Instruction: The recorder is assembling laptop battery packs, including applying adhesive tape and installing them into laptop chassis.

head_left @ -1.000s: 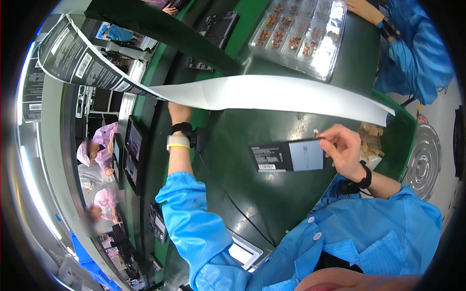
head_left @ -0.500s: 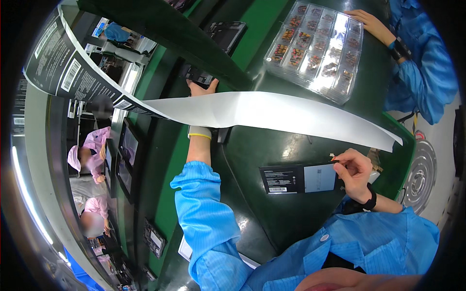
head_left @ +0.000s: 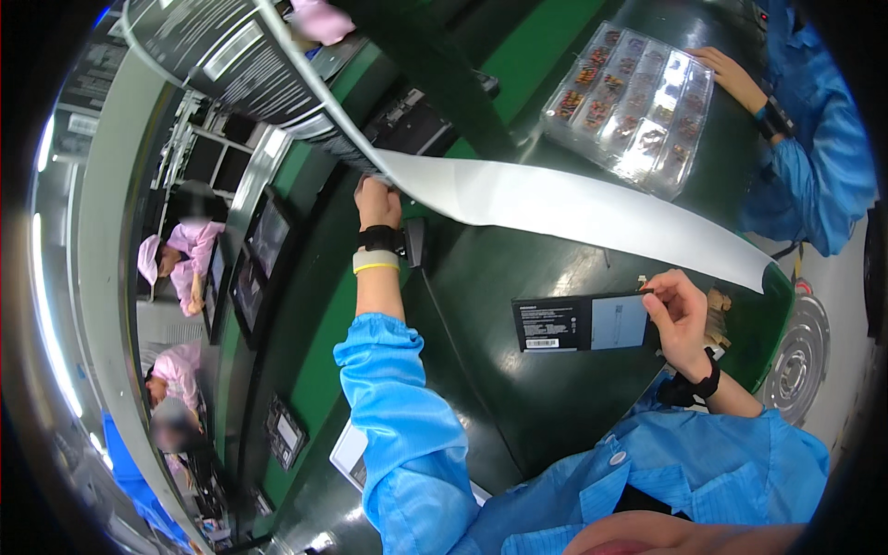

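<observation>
My right hand pinches the right end of a flat battery pack, black with a printed label on its left part and pale blue-grey on its right. A small connector lead sticks up by my fingers. My left hand reaches far forward, its fingers curled and partly hidden by a long curved strip. What they hold, if anything, is hidden. This strip is white on one side and printed black on the other, crossing above the bench. Beyond my left hand, an opened dark device lies on the green line.
Stacked clear trays with small colourful parts stand at the far right, near a co-worker's hand. A dark post rises beside the line. Another device lies at left. Brown pieces sit right of my hand.
My left hand has come away from the dark device, its spread fingers now curled. The battery pack stays in my right hand, turned slightly more level. The whole view has shifted.
</observation>
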`<state>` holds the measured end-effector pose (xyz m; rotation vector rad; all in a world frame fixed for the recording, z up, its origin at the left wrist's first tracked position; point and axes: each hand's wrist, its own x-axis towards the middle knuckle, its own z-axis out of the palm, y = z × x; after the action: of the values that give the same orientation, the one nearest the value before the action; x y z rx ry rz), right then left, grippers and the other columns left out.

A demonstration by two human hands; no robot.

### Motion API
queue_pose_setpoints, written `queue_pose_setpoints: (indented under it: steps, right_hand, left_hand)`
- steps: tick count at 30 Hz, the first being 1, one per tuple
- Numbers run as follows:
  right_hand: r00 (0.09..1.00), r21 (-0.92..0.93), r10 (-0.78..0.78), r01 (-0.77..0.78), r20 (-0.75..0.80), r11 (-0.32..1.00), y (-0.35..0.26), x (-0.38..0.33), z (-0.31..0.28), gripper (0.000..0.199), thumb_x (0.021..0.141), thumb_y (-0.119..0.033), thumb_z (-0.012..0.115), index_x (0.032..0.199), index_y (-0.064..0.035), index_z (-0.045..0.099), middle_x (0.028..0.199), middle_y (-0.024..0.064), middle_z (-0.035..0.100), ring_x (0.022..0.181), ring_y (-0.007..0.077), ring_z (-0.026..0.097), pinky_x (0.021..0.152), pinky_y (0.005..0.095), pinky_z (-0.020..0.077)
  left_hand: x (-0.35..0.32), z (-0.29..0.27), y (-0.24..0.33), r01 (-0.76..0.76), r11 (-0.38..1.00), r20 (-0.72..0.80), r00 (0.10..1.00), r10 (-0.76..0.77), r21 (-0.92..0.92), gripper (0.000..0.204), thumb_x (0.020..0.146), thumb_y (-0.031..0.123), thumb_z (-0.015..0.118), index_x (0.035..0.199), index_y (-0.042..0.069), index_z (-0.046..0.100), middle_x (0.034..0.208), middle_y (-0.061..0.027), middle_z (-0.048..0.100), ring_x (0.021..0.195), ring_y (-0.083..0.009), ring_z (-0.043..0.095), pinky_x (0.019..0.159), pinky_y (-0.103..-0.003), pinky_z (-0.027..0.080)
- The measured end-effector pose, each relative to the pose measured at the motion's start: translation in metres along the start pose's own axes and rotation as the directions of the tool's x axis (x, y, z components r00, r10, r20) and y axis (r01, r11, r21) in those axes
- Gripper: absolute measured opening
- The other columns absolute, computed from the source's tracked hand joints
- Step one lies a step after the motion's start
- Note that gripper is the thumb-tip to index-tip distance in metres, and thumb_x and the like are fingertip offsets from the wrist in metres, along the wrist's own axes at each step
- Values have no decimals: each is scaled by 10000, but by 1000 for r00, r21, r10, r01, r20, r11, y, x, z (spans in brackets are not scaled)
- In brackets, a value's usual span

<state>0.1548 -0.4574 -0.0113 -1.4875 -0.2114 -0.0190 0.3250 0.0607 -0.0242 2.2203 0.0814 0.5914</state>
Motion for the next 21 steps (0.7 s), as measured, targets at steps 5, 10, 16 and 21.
queue_pose_setpoints:
  steps: [5, 10, 16, 21]
  right_hand:
    - [993, -56, -17, 23, 114, 998, -1, 6, -1, 104, 934, -29, 610, 1019, 12, 564, 927, 50, 544, 793, 92, 520, 721, 229, 433]
    - [985, -122, -43, 65, 169, 990, -7, 12, -8, 104, 940, -47, 605, 1013, 5, 552, 919, 54, 511, 811, 124, 486, 758, 245, 416]
    - [956, -201, -145, 200, 255, 959, -18, 14, 3, 77, 924, -26, 600, 979, -13, 547, 930, 52, 491, 804, 141, 449, 774, 247, 386]
    - [938, -207, -249, 300, 240, 931, -30, 20, 9, 79, 912, 16, 589, 977, -12, 556, 981, 60, 507, 826, 139, 460, 775, 253, 399]
  left_hand:
    - [-60, -61, 32, 579, 550, 11, 695, -719, -601, 579, 855, -28, 606, 1407, 11, 436, 875, -57, 611, 778, -164, 570, 894, -406, 451]
    - [-132, -117, 42, 681, 555, -94, 588, -803, -479, 719, 820, -38, 567, 1499, 17, 336, 716, 14, 415, 683, -130, 457, 1028, -532, 353]
    - [-192, -166, 36, 634, 770, -403, 725, -559, 72, 454, 709, 120, 730, 1133, -33, 678, 921, -140, 697, 874, -248, 642, 837, -327, 484]
    - [-155, -106, 69, 467, 760, -280, 883, -376, 452, 373, 779, 393, 786, 917, 48, 762, 874, -124, 738, 834, -256, 706, 779, -358, 537]
